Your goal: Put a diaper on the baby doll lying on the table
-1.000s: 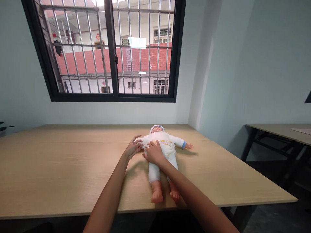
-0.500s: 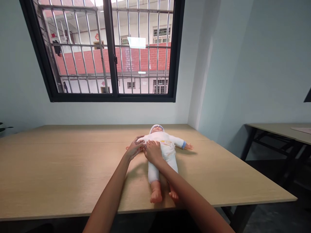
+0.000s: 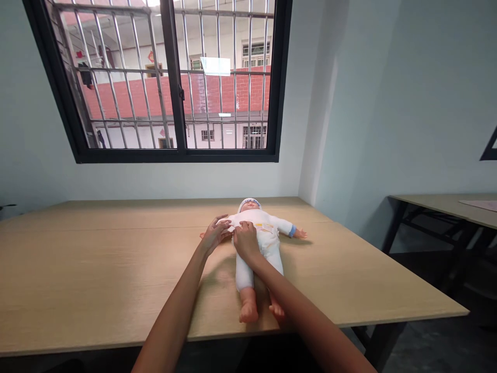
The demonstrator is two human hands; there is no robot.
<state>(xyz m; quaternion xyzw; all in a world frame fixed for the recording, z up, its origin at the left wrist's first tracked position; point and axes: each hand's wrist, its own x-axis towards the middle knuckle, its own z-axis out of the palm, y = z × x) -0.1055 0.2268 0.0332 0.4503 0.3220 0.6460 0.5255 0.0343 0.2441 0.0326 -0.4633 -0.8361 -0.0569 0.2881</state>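
A baby doll (image 3: 272,223) in white clothes with blue cuffs and a printed cap lies face up on the wooden table (image 3: 128,269), its feet toward me. Around its waist, over the clothes, is a white diaper (image 3: 267,235) with a coloured print on the front band. My right hand (image 3: 245,241) rests over the doll's hip, fingers curled in on the diaper's left edge as I see it; the fingertips are partly hidden. Beside it my left hand (image 3: 217,233) reaches along the doll's side, fingers apart and bent toward the right hand, close to the diaper's edge.
Behind the table are a wall and a dark-framed window (image 3: 178,155) with metal bars. Another table (image 3: 435,207) with dark legs stands at the right. The near table edge runs just beyond the doll's feet.
The view has shifted slightly. The left fingers look a little more spread; both hands stay at the same side of the doll's waist, and the doll lies as before.
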